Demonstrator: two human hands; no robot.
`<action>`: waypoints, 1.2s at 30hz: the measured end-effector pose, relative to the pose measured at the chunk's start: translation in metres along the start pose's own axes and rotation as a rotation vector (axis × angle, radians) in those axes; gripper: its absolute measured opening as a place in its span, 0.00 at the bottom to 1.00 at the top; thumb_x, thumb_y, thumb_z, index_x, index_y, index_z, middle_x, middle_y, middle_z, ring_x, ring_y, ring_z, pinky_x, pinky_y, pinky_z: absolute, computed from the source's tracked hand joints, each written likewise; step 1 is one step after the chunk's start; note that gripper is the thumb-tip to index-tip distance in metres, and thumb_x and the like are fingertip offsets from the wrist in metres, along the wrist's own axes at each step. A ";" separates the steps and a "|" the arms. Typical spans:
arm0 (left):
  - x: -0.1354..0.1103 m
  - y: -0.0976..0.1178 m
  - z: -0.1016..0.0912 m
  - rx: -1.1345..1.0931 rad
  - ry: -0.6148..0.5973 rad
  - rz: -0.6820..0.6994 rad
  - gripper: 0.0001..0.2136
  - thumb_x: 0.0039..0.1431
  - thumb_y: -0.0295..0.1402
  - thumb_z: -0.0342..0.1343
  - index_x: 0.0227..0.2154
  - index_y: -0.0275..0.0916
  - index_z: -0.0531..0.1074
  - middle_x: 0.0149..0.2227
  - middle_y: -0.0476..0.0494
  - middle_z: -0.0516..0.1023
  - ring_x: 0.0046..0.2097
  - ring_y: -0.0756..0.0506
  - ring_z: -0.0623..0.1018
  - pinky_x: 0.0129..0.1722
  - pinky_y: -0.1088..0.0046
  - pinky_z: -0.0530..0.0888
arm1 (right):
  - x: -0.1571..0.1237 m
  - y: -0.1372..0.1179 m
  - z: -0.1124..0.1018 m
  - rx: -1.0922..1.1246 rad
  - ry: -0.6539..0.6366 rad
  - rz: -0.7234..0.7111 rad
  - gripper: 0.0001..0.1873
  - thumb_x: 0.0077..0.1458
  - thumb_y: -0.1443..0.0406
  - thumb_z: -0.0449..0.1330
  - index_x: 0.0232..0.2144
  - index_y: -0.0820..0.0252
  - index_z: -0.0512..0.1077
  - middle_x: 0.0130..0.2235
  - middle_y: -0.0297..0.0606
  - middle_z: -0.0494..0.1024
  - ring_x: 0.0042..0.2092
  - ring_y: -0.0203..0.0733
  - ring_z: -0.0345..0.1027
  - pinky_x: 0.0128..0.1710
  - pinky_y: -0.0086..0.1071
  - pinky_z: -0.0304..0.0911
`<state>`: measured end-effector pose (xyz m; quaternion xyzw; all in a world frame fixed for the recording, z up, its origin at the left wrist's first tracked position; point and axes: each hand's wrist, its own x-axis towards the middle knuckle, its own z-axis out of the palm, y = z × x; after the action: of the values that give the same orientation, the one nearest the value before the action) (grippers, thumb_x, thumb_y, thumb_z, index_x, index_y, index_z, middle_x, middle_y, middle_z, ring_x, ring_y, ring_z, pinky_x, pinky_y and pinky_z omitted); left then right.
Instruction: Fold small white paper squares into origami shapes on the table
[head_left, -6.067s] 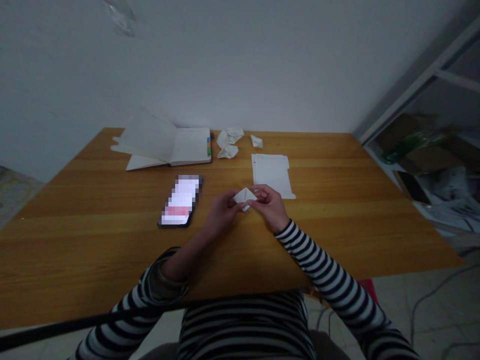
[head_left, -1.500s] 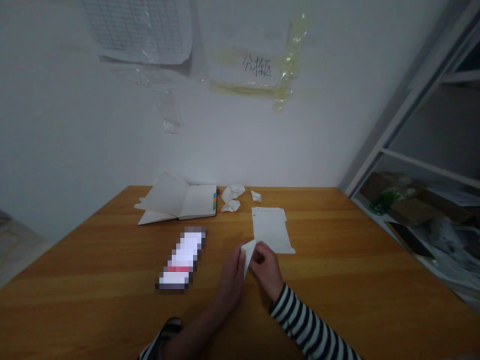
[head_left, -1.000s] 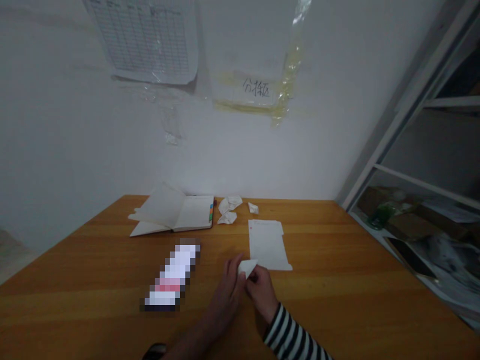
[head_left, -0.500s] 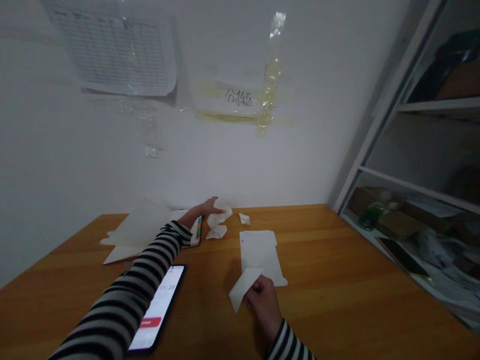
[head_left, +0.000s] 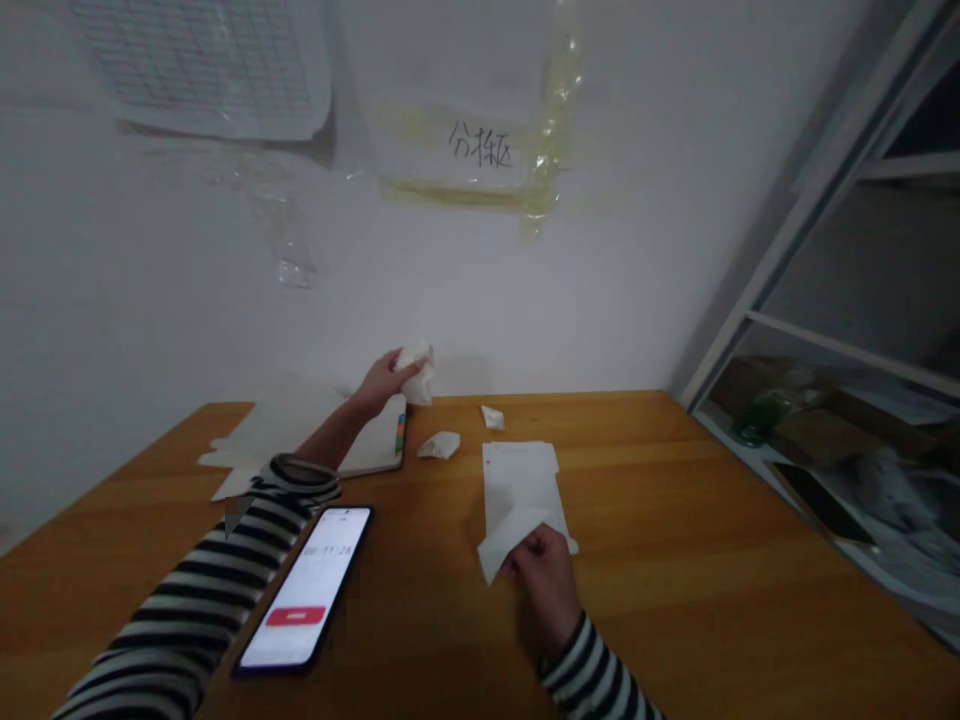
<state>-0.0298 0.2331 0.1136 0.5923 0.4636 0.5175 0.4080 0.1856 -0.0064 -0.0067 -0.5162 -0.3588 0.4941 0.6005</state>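
Note:
Near the back edge of the table, my left hand is closed on a crumpled white paper, lifted above the tabletop. My right hand pinches a small white paper sheet by its corner, tilted over the lower end of a larger flat white sheet. That sheet lies on the table and has cut or notched edges. Two small folded paper pieces, one in the middle and another farther back, rest on the wood beyond it.
A phone with a lit timer screen lies by my left forearm. Loose white sheets and a notebook with coloured tabs are at the back left of the wooden table. Cluttered shelving stands on the right.
My left hand has taken hold of a crumpled paper and raised it off the table. The right hand still pinches its small sheet. The view has tilted slightly downward.

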 end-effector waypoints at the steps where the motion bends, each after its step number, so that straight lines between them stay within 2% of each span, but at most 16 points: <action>1: -0.020 0.005 -0.006 -0.047 0.037 0.018 0.28 0.49 0.48 0.64 0.47 0.33 0.69 0.35 0.47 0.77 0.33 0.48 0.76 0.30 0.74 0.72 | -0.001 -0.001 -0.002 -0.027 0.004 -0.020 0.06 0.41 0.65 0.61 0.17 0.61 0.69 0.17 0.33 0.72 0.21 0.35 0.63 0.22 0.27 0.57; 2: -0.045 0.008 -0.010 -0.088 0.030 0.017 0.28 0.52 0.49 0.62 0.50 0.34 0.67 0.39 0.45 0.77 0.36 0.47 0.77 0.32 0.72 0.73 | -0.002 -0.003 -0.003 -0.047 0.007 -0.046 0.06 0.41 0.66 0.61 0.18 0.61 0.69 0.17 0.33 0.72 0.21 0.35 0.64 0.22 0.27 0.58; 4: -0.104 0.009 -0.013 -0.083 0.058 -0.035 0.30 0.50 0.50 0.63 0.50 0.36 0.67 0.42 0.42 0.77 0.39 0.44 0.78 0.33 0.70 0.74 | -0.007 -0.005 -0.002 -0.061 -0.005 -0.090 0.06 0.43 0.65 0.61 0.19 0.61 0.69 0.17 0.31 0.71 0.21 0.35 0.64 0.22 0.27 0.58; 6: -0.167 0.003 -0.007 -0.005 0.047 -0.083 0.31 0.49 0.49 0.65 0.52 0.37 0.67 0.47 0.38 0.77 0.45 0.41 0.78 0.40 0.66 0.75 | -0.015 -0.006 0.001 -0.062 -0.042 -0.131 0.05 0.44 0.65 0.61 0.22 0.60 0.69 0.19 0.29 0.71 0.21 0.35 0.65 0.23 0.27 0.60; 8: -0.220 -0.006 0.005 0.038 0.042 -0.133 0.31 0.50 0.49 0.63 0.53 0.37 0.66 0.50 0.37 0.75 0.48 0.38 0.77 0.45 0.61 0.75 | -0.024 -0.006 0.005 -0.101 -0.103 -0.167 0.03 0.45 0.65 0.60 0.23 0.59 0.69 0.20 0.29 0.71 0.22 0.35 0.66 0.24 0.27 0.61; 9: -0.239 -0.011 0.012 0.050 0.039 -0.140 0.31 0.50 0.48 0.63 0.53 0.37 0.65 0.50 0.37 0.75 0.49 0.38 0.77 0.46 0.60 0.75 | -0.028 -0.005 0.007 -0.146 -0.144 -0.182 0.03 0.45 0.66 0.60 0.23 0.59 0.69 0.20 0.29 0.71 0.22 0.35 0.66 0.24 0.27 0.62; 11: -0.261 -0.015 0.025 0.087 0.010 -0.128 0.29 0.50 0.46 0.63 0.52 0.37 0.65 0.50 0.37 0.75 0.51 0.37 0.76 0.51 0.57 0.73 | -0.035 -0.003 0.008 -0.263 -0.241 -0.199 0.04 0.44 0.67 0.60 0.21 0.58 0.67 0.19 0.30 0.71 0.21 0.35 0.66 0.23 0.27 0.61; 14: -0.263 -0.016 0.037 0.152 -0.006 -0.074 0.26 0.51 0.42 0.63 0.51 0.38 0.65 0.50 0.38 0.75 0.53 0.38 0.75 0.55 0.57 0.71 | -0.035 -0.003 0.005 -0.352 -0.364 -0.149 0.05 0.44 0.67 0.59 0.20 0.57 0.65 0.18 0.29 0.71 0.19 0.34 0.64 0.21 0.26 0.60; 17: -0.252 -0.018 0.040 0.137 -0.077 -0.061 0.27 0.50 0.42 0.62 0.51 0.38 0.65 0.51 0.36 0.74 0.53 0.37 0.75 0.54 0.57 0.71 | -0.028 -0.009 -0.001 -0.298 -0.453 -0.020 0.01 0.41 0.67 0.57 0.22 0.58 0.67 0.17 0.27 0.71 0.17 0.33 0.63 0.19 0.25 0.60; 19: -0.248 -0.025 0.041 0.096 -0.098 -0.083 0.26 0.51 0.44 0.61 0.51 0.37 0.66 0.51 0.35 0.74 0.53 0.37 0.75 0.54 0.56 0.71 | -0.022 -0.014 -0.005 -0.269 -0.494 0.050 0.03 0.41 0.66 0.56 0.23 0.59 0.69 0.17 0.27 0.72 0.16 0.32 0.63 0.18 0.25 0.60; 26: -0.256 -0.046 0.043 0.041 -0.043 -0.132 0.27 0.53 0.45 0.58 0.53 0.37 0.65 0.52 0.36 0.74 0.54 0.37 0.75 0.55 0.58 0.70 | -0.020 -0.011 -0.007 -0.305 -0.523 0.101 0.02 0.43 0.67 0.55 0.21 0.58 0.67 0.17 0.28 0.73 0.16 0.31 0.64 0.17 0.23 0.58; 32: -0.256 -0.047 0.043 0.059 -0.033 -0.060 0.26 0.55 0.42 0.58 0.54 0.36 0.63 0.53 0.35 0.72 0.55 0.38 0.74 0.56 0.58 0.70 | -0.023 -0.016 -0.008 -0.314 -0.560 0.096 0.02 0.45 0.67 0.56 0.23 0.58 0.68 0.17 0.26 0.72 0.16 0.30 0.63 0.16 0.22 0.57; 36: -0.258 -0.049 0.044 0.066 -0.023 -0.054 0.26 0.54 0.43 0.59 0.54 0.38 0.62 0.53 0.36 0.72 0.55 0.38 0.74 0.56 0.57 0.69 | -0.020 -0.018 -0.010 -0.283 -0.515 0.091 0.09 0.48 0.62 0.58 0.20 0.59 0.66 0.16 0.29 0.73 0.15 0.31 0.63 0.16 0.23 0.57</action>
<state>-0.0009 -0.0057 0.0004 0.5986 0.4917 0.4837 0.4073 0.1936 -0.0280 0.0103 -0.4680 -0.5410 0.5804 0.3891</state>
